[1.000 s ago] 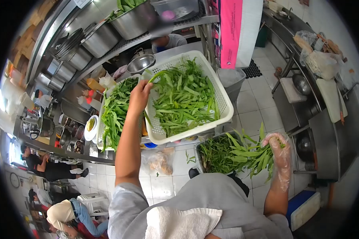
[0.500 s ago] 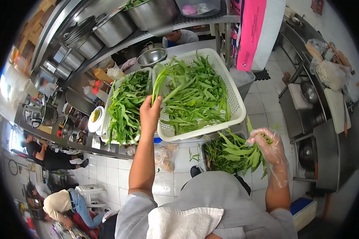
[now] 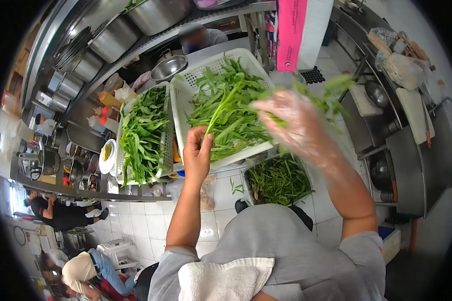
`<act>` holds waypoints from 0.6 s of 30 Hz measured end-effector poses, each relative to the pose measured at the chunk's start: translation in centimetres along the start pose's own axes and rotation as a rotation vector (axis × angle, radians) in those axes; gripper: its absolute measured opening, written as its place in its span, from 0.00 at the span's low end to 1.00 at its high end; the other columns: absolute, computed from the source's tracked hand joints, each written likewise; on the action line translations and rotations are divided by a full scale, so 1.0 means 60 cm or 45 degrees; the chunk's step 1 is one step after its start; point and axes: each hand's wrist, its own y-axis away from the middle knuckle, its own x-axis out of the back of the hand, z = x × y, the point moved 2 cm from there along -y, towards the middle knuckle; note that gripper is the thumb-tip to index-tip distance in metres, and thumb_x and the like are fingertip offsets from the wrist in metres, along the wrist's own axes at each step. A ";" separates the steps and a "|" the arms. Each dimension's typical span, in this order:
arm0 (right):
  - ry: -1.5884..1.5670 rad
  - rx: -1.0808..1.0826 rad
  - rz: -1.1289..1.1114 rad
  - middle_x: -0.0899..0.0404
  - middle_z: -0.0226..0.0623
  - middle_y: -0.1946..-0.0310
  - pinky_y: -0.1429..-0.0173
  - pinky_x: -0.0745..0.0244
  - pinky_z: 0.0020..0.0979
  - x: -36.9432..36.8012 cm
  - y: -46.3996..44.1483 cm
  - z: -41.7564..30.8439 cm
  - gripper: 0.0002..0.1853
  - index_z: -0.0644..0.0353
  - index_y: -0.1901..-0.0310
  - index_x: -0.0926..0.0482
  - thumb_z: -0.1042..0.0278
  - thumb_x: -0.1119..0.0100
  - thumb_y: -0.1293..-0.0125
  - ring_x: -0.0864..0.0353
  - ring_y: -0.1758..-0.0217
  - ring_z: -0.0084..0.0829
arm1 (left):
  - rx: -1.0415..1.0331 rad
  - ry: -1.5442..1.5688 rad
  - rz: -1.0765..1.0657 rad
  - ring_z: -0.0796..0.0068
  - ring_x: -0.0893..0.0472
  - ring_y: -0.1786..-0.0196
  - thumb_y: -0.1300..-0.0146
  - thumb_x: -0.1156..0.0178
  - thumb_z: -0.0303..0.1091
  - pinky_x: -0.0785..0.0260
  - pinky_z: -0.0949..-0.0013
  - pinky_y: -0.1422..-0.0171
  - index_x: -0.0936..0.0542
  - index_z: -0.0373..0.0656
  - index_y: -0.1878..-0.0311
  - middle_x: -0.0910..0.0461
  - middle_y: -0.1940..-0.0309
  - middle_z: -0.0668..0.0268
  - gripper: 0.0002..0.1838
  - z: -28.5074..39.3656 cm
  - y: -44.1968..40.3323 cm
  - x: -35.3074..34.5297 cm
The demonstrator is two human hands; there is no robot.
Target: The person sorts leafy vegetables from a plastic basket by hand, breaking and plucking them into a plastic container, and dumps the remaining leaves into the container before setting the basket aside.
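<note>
My bare left hand [image 3: 198,150] pinches a few long green stalks [image 3: 221,114] over the front of a white perforated basket [image 3: 179,108] that holds leafy greens. Opposite it, my right hand [image 3: 286,118], in a clear plastic glove and blurred by motion, is closed around a bunch of leafy stems [image 3: 326,98] above the basket's right side. A second basket of leaves [image 3: 144,135] stands close on the left. Below, on the floor in front of my body, a tub [image 3: 278,179] holds more greens.
Steel pots [image 3: 113,42] line the shelf at the upper left. A metal bowl [image 3: 169,67] sits behind the baskets, near a person [image 3: 213,37]. Steel counters [image 3: 422,165] run along the right. Other people are at the lower left. A plastic bag [image 3: 208,193] lies on the floor.
My right hand has risen from above the floor tub to the basket, bringing its bunch. My left hand's stalks now lean right, towards that hand. The view has shifted.
</note>
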 end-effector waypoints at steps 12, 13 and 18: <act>0.235 0.234 -0.529 0.21 0.37 0.67 0.55 0.25 0.41 -0.112 -0.009 0.030 0.08 0.54 0.66 0.19 0.62 0.41 0.45 0.21 0.60 0.40 | -0.400 -0.549 -0.164 0.67 0.20 0.61 0.36 0.42 0.25 0.29 0.68 0.55 0.24 0.37 0.54 0.19 0.64 0.57 0.08 0.046 0.024 -0.019; 0.127 0.104 -0.453 0.21 0.38 0.67 0.54 0.25 0.41 -0.112 -0.008 0.033 0.08 0.55 0.66 0.19 0.63 0.41 0.45 0.21 0.60 0.40 | -0.398 -0.549 -0.163 0.67 0.20 0.61 0.36 0.42 0.25 0.29 0.68 0.55 0.24 0.37 0.54 0.19 0.64 0.57 0.08 0.046 0.023 -0.024; -0.317 -0.667 -0.044 0.18 0.41 0.67 0.57 0.25 0.36 -0.085 -0.035 0.095 0.09 0.58 0.67 0.17 0.63 0.42 0.42 0.19 0.63 0.37 | -0.070 -0.162 -0.127 0.74 0.22 0.69 0.31 0.47 0.28 0.29 0.71 0.63 0.29 0.37 0.56 0.21 0.70 0.61 0.06 0.022 0.016 -0.052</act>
